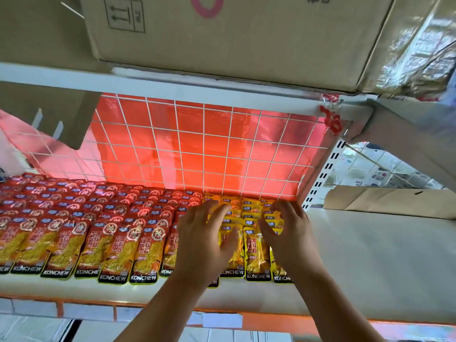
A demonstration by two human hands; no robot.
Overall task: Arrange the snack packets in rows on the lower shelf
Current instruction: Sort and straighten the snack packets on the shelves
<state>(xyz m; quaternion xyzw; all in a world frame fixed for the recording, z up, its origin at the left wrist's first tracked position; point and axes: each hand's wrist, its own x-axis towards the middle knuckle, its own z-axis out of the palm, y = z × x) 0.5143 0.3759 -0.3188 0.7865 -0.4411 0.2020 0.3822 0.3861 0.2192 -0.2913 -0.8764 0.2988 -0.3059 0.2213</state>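
Hands on yellow packets (254, 253), lower centre.
We find left hand (204, 233), right hand (291, 233) palm-down, fingers spread.

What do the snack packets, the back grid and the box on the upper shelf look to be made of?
Snack packets: glossy plastic or foil-laminate film, judging by glare and flat sealed edges. Back grid: thin wire, probably metal, coated white. Box: matte brown cardboard, with printed handling marks.

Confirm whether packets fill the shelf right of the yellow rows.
No: right of the yellow packets only bare white shelf shows.
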